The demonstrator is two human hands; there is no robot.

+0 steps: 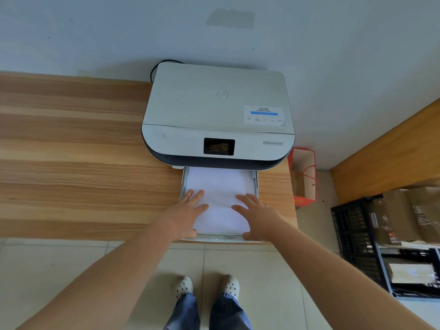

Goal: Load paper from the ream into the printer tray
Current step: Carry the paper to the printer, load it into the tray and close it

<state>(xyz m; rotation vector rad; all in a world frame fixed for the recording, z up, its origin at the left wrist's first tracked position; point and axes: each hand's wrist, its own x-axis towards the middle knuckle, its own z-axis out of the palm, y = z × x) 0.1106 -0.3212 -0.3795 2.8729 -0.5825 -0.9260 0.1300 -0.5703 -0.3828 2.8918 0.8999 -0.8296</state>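
Note:
A white printer (216, 110) stands at the right end of a wooden desk (71, 151), against the wall. Its paper tray (182, 186) is pulled out toward me, reaching the desk's front edge. A stack of white paper (220, 186) lies flat in the tray. My left hand (187, 214) rests palm down on the paper's left side, fingers spread. My right hand (258, 216) rests palm down on the paper's right side, fingers spread too. Neither hand grips anything. No ream is in view.
A red and white paper bag (303, 177) stands on the floor right of the desk. Further right are a black crate (354, 236) and cardboard boxes (409, 215). A black cable (154, 67) runs behind the printer. My feet in white clogs (207, 285) stand on the tiled floor.

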